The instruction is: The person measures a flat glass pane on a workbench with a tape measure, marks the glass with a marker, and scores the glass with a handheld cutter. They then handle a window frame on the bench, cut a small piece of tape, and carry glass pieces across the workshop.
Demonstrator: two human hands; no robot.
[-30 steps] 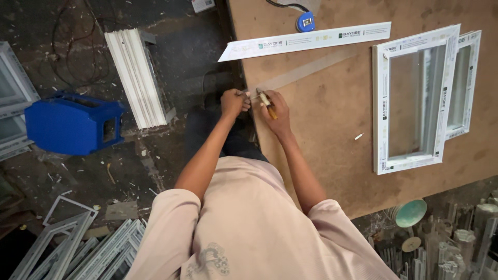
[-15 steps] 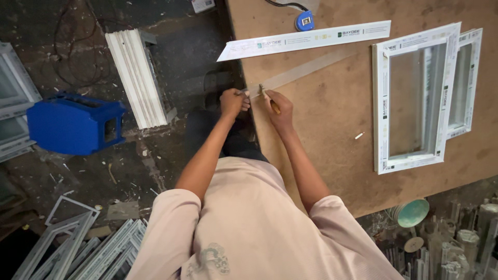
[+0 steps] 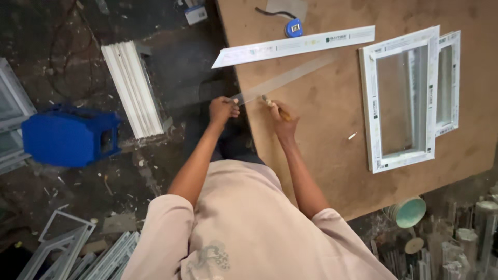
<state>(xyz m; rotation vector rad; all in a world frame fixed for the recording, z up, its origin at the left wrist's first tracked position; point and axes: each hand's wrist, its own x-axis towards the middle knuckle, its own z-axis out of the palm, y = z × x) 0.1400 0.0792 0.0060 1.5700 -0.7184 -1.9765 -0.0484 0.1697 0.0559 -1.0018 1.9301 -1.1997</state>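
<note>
A long narrow strip of clear glass point(image 3: 290, 78) lies slantwise on the brown board table point(image 3: 332, 145), its near end over the table's left edge. My left hand point(image 3: 222, 110) pinches that near end. My right hand point(image 3: 280, 116) grips a small cutter with a yellow-brown handle point(image 3: 272, 103), its tip touching the strip just right of my left hand. A long white profile strip point(image 3: 295, 45) lies beyond the glass.
Two white window frames point(image 3: 402, 98) lie on the table at right. A blue tape measure point(image 3: 294, 27) sits at the far edge. On the dark floor are a blue box point(image 3: 67, 137), a white profile bundle point(image 3: 132, 88) and stacked frames point(image 3: 78, 249).
My right hand with the cutter has slid slightly right along the strip's near end. My left hand keeps its pinch on the end.
</note>
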